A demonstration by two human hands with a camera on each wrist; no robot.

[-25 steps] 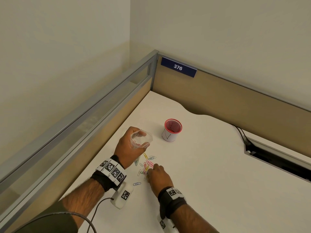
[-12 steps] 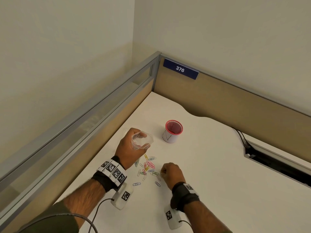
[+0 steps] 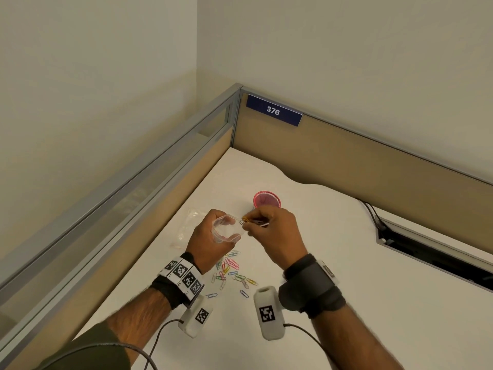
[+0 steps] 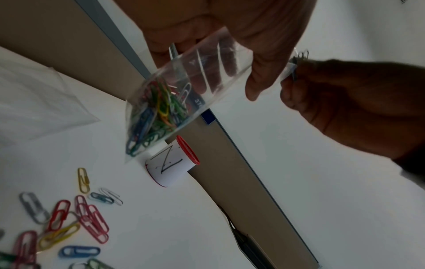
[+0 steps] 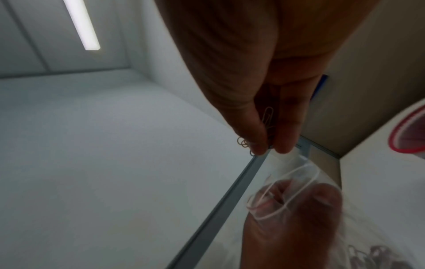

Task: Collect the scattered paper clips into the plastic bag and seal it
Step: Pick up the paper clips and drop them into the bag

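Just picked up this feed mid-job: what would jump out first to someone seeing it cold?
The two hands meeting above the desk: the left hand holds a clear plastic bag open, already partly filled with colourful clips, while the right hand pinches a few paper clips at its mouth. Below them, more loose clips lie scattered on the white desk, and a red-rimmed cup stands just behind the hands.

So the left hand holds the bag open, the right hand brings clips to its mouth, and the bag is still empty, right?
Not empty. The left wrist view shows the plastic bag already holds colored paper clips. The left hand holds it open; the right hand brings more.
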